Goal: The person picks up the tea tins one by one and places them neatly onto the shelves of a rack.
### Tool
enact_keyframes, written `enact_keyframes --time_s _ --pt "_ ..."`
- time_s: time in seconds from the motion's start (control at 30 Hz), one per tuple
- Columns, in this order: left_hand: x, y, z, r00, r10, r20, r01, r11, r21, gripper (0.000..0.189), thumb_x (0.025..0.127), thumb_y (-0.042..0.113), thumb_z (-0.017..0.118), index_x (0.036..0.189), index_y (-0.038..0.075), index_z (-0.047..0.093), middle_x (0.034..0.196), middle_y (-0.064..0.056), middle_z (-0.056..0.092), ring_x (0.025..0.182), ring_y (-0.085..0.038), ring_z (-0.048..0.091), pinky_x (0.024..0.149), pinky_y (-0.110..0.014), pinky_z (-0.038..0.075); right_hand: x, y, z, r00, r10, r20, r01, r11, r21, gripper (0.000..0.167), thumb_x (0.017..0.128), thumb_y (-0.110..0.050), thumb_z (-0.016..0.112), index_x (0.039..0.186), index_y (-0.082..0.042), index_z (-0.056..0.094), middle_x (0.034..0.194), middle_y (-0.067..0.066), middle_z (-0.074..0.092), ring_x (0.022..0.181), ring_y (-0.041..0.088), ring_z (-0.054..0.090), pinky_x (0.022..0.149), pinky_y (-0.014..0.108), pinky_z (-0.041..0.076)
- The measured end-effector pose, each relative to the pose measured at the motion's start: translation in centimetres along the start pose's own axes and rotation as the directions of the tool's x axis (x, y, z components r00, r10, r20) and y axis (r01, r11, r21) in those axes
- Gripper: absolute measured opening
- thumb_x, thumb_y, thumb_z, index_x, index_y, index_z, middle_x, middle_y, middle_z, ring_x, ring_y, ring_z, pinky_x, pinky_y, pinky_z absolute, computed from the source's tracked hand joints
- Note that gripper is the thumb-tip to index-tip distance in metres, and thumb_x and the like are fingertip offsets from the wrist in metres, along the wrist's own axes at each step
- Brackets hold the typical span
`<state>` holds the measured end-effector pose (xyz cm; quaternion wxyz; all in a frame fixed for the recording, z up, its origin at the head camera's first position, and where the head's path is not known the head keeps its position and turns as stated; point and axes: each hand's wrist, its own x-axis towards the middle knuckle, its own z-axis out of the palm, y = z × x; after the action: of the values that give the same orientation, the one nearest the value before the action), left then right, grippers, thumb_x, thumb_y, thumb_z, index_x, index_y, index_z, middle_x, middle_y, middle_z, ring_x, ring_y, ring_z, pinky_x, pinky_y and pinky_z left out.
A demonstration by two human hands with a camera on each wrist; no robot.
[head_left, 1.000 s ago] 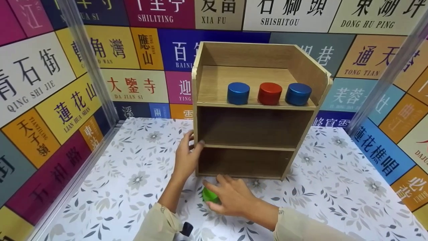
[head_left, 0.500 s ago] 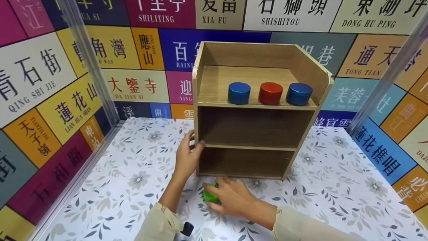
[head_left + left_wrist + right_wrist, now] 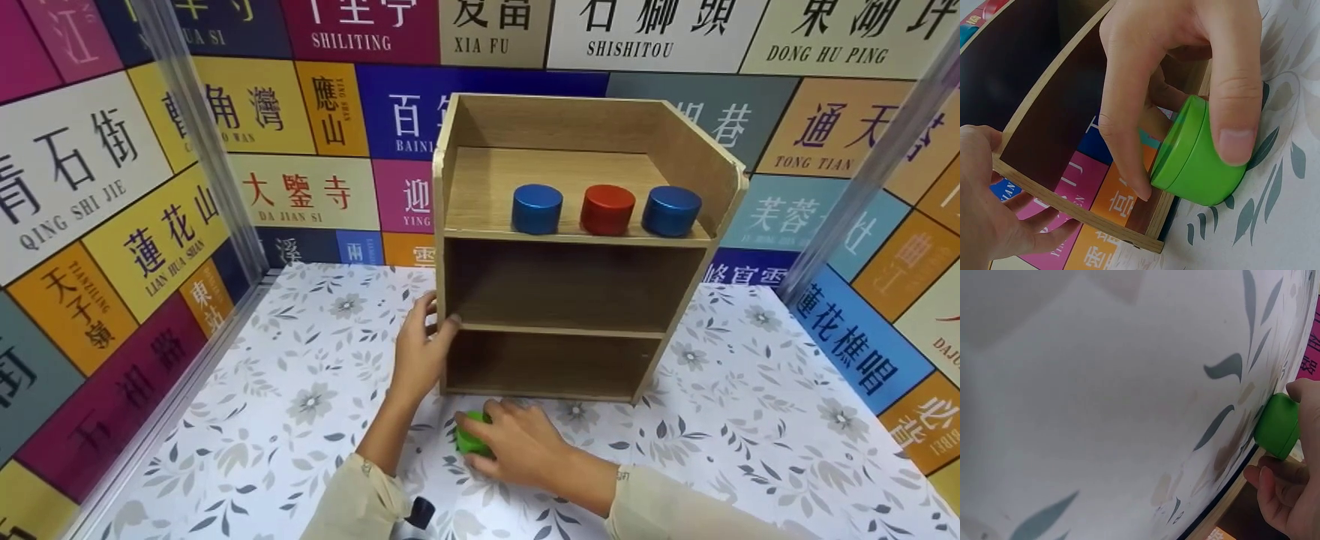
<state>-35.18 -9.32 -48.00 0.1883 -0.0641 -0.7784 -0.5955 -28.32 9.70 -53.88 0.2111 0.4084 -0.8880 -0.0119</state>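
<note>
In the head view my left hand [image 3: 421, 349] holds the left side panel of a small wooden shelf [image 3: 574, 236], thumb on the front edge and fingers outside; the left wrist view shows the same grip. My right hand [image 3: 525, 448] pinches a small green round tin [image 3: 472, 436] between thumb and fingers, in front of the shelf's base. From the left wrist the green tin [image 3: 1199, 163] is tilted, its lid seam visible, with its lower side at the tablecloth. The right wrist view shows the tin [image 3: 1276, 426] partly hidden by the right hand [image 3: 1304, 500].
On the shelf's top level stand a blue tin [image 3: 537, 210], a red tin [image 3: 607, 211] and another blue tin [image 3: 672, 211], near its front edge. A floral tablecloth [image 3: 315, 450] covers the table. Panels with place names [image 3: 300, 191] enclose the back and sides.
My right hand's fingers have drawn back slightly toward me and lowered around the green tin, which has turned a little. The left hand and the shelf stay in place.
</note>
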Motion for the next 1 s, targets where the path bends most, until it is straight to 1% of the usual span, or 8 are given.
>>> enact_keyframes --time_s 0.13,0.23,0.37,0.5,0.63,0.73,0.83,1.0 --pt "0.0 0.0 0.0 1.000 0.005 0.000 -0.005 1.000 -0.008 0.051 0.098 0.031 0.063 0.146 0.019 0.052 0.140 -0.012 0.059 0.115 -0.035 0.068 0.098 -0.048 0.057 0.0 0.0 0.1 1.000 -0.006 -0.029 0.006 1.000 0.007 0.049 0.089 -0.056 0.068 0.133 -0.035 0.063 0.089 0.001 0.066 0.067 0.018 0.059 0.040 0.027 0.035" --pt "0.1 0.0 0.0 1.000 0.003 -0.001 -0.003 1.000 -0.010 0.051 0.098 0.031 0.064 0.146 0.019 0.053 0.140 -0.012 0.060 0.114 -0.035 0.068 0.097 -0.048 0.057 0.1 0.0 0.1 0.999 -0.002 -0.032 0.003 1.000 0.020 0.047 0.091 -0.055 0.068 0.132 -0.034 0.063 0.088 0.001 0.066 0.065 0.017 0.059 0.040 0.026 0.035" --pt "0.1 0.0 0.0 1.000 -0.008 0.005 0.008 1.000 -0.009 0.051 0.098 0.032 0.063 0.147 0.020 0.052 0.140 -0.011 0.060 0.114 -0.033 0.068 0.098 -0.047 0.057 0.4 0.1 -0.5 1.000 0.024 0.003 -0.024 0.999 0.041 0.045 0.092 -0.055 0.066 0.133 -0.035 0.062 0.089 0.000 0.066 0.062 0.014 0.054 0.041 0.024 0.031" --pt "0.1 -0.1 -0.1 1.000 -0.009 0.006 0.009 1.000 -0.011 0.051 0.098 0.032 0.063 0.146 0.020 0.052 0.140 -0.011 0.060 0.114 -0.033 0.068 0.097 -0.046 0.057 0.8 0.3 -1.4 0.998 0.060 0.033 -0.061 0.997 0.044 0.046 0.092 -0.057 0.064 0.133 -0.036 0.061 0.093 0.000 0.065 0.065 0.014 0.054 0.041 0.023 0.028" --pt "0.1 -0.1 0.0 1.000 0.002 -0.003 -0.002 1.000 -0.006 0.051 0.098 0.031 0.064 0.146 0.019 0.052 0.140 -0.011 0.060 0.115 -0.033 0.068 0.097 -0.046 0.058 1.4 0.8 -2.4 0.997 0.064 -0.036 -0.063 0.998 0.017 0.041 0.091 -0.057 0.065 0.127 -0.036 0.064 0.091 0.000 0.064 0.067 0.015 0.058 0.040 0.023 0.027" --pt "0.1 -0.1 0.0 1.000 0.009 -0.006 -0.009 1.000 -0.002 0.052 0.098 0.032 0.064 0.146 0.019 0.052 0.140 -0.011 0.059 0.115 -0.033 0.068 0.097 -0.046 0.058 1.8 1.3 -3.1 0.995 0.059 -0.085 -0.059 0.998 0.005 0.041 0.090 -0.056 0.066 0.126 -0.037 0.065 0.089 -0.001 0.063 0.066 0.015 0.058 0.040 0.023 0.030" --pt "0.1 -0.1 0.0 1.000 0.011 -0.004 -0.011 1.000 -0.007 0.052 0.098 0.031 0.064 0.146 0.019 0.052 0.141 -0.012 0.059 0.116 -0.033 0.068 0.097 -0.046 0.058 2.1 1.6 -4.0 0.993 0.059 -0.099 -0.059 0.998 0.010 0.046 0.090 -0.058 0.066 0.130 -0.037 0.064 0.089 0.000 0.063 0.066 0.014 0.057 0.041 0.023 0.033" --pt "0.2 -0.1 -0.1 1.000 0.009 0.001 -0.009 1.000 -0.008 0.052 0.098 0.032 0.065 0.146 0.019 0.052 0.141 -0.011 0.059 0.119 -0.032 0.066 0.099 -0.045 0.057 2.6 2.2 -5.7 0.990 0.070 -0.120 -0.067 0.997 0.032 0.047 0.090 -0.056 0.065 0.133 -0.037 0.065 0.088 0.000 0.062 0.065 0.014 0.056 0.041 0.025 0.037"
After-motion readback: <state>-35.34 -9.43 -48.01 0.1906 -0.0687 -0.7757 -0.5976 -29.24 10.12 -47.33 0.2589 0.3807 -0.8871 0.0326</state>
